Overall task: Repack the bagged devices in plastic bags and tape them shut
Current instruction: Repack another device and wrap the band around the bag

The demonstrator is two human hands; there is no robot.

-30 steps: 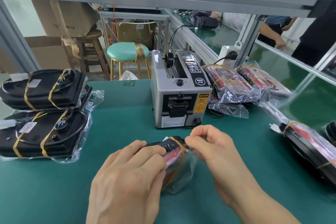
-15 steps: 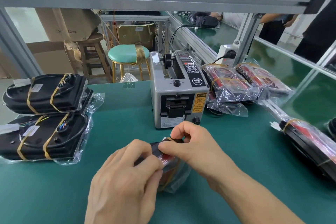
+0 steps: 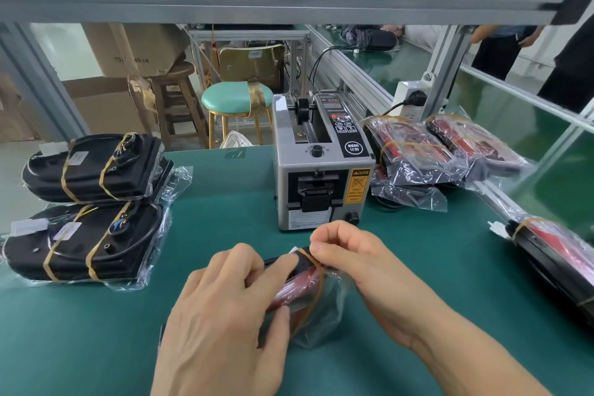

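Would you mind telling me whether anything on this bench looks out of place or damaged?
Nothing on the green bench itself stands out. The one oddity is behind it: the teal stool has brown tape wrapped across its seat, which suggests a makeshift repair.

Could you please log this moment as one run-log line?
left hand: holds bagged device | right hand: pinches its top end | tape dispenser: behind

Green table mat point(image 3: 225, 190). Grey tape dispenser point(image 3: 321, 177) at ctr w/ yellow caution label point(image 3: 356, 186). Black bagged devices w/ tan tape bands point(image 3: 93, 170) left. Red/black bagged devices point(image 3: 414, 151) right. Mint stool seat point(image 3: 228, 100), gold legs.
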